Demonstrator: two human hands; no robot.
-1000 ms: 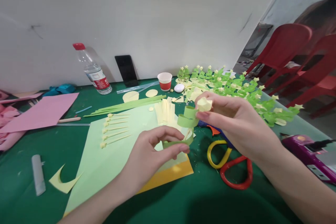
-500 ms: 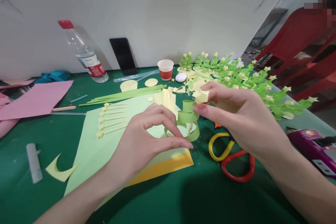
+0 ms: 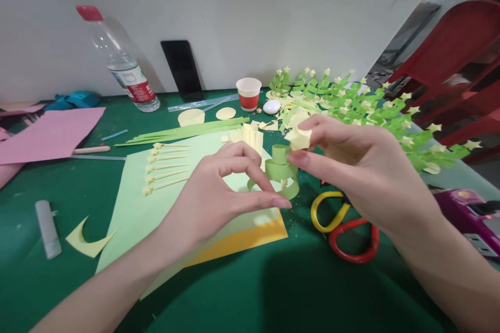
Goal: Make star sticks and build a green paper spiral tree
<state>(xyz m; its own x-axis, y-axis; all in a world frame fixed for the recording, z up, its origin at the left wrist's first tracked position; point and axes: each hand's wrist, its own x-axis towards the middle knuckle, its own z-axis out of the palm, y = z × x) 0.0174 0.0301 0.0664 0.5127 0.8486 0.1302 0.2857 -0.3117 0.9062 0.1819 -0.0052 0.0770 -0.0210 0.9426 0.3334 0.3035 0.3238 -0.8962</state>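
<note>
A pale yellow paper star [image 3: 299, 138] is pinched between the thumb and fingers of my right hand [image 3: 351, 166]. Just under it hangs a coiled green paper strip [image 3: 279, 170], narrow at the top and wider below; the right thumb is by its top loop. My left hand [image 3: 234, 187] has thumb and index finger pinched together at the coil's lower edge, and its other fingers are curled. Whether the star touches the coil I cannot tell. Below the hands lies a light green sheet [image 3: 128, 203] bearing several thin rolled yellow pieces [image 3: 166, 167] with knobbed ends.
Scissors [image 3: 353, 242] with red and yellow handles lie beneath my right hand. Behind stand a red-and-white cup [image 3: 249, 94], a phone [image 3: 182, 70] and a bottle [image 3: 133, 83]. Finished green star sprigs [image 3: 363, 104] fill the back right. A purple power strip [image 3: 464, 208] is at the right edge.
The view has shifted slightly, moving the background up a little. My right hand has turned the star a little, showing more of its points. Both hands keep their pinch.
</note>
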